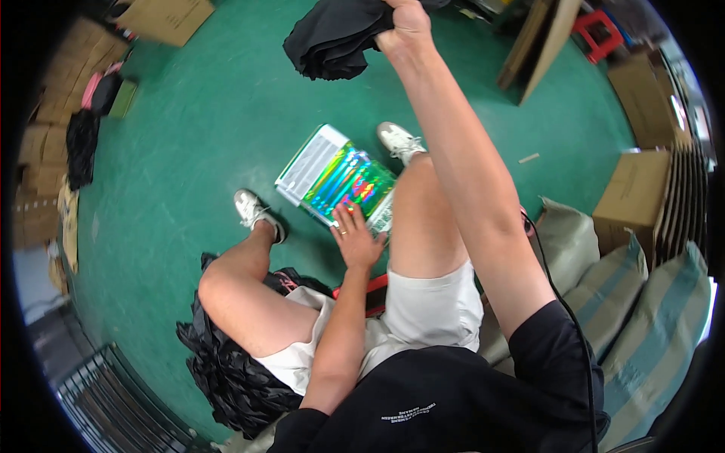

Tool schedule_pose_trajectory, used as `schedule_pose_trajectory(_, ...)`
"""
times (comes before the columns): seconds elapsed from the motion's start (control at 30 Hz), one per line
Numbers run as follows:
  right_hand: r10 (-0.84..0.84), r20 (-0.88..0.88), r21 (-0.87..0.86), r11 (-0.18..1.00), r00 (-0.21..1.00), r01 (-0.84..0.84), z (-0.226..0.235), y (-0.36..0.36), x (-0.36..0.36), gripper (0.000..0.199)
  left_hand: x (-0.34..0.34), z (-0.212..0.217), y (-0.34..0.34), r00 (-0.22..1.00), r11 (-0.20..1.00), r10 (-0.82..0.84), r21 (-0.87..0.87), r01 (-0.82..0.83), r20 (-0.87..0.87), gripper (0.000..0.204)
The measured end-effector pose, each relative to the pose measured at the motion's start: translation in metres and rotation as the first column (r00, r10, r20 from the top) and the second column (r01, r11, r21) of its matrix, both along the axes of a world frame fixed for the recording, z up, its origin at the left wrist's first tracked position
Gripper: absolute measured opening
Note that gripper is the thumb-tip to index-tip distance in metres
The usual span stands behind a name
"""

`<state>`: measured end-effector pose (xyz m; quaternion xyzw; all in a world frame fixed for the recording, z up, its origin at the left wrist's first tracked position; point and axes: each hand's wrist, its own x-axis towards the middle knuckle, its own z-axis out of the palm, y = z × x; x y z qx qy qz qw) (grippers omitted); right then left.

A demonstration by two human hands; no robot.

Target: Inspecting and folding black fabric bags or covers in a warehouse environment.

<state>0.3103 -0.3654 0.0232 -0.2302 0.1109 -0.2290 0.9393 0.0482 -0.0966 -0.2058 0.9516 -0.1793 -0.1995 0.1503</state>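
My right hand is raised at the top, on the far side, its fingers closed around a bundle of black folded fabric. Loose layers of the fabric droop to the left of the fist, and the picture's upper edge cuts off part of the grip. Between my knees, my left hand lies with fingers stretched on the near edge of a stack of shiny, rainbow-coloured plastic packaging. A white printed panel forms its far left end.
A heap of crumpled black material lies beside my left leg. Pale woven sacks and a cardboard box stand at the right. A red stool is at the far right; cardboard boxes line the left. A black cable hangs along my right arm.
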Motion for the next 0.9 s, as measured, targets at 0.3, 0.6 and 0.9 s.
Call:
schedule_pose_trajectory(0.3, -0.351, -0.208, -0.129, 0.935, 0.913, 0.33, 0.01, -0.107, -0.138, 0.014, -0.003, -0.022, 0.01, 0.997, 0.994, -0.078, 0.077, 0.076, 0.02, 0.087)
schedule_pose_trajectory(0.6, -0.554, -0.236, -0.251, 0.829, 0.798, 0.5, -0.074, -0.189, -0.228, 0.02, -0.005, -0.053, 0.03, 0.98, 0.986, -0.167, 0.047, 0.162, 0.105, 0.087)
schedule_pose_trajectory(0.9, -0.438, -0.138, -0.175, 0.894, 0.889, 0.413, -0.105, -0.235, -0.237, 0.017, 0.001, -0.058, 0.048, 0.989, 0.989, -0.145, -0.042, 0.145, 0.006, 0.088)
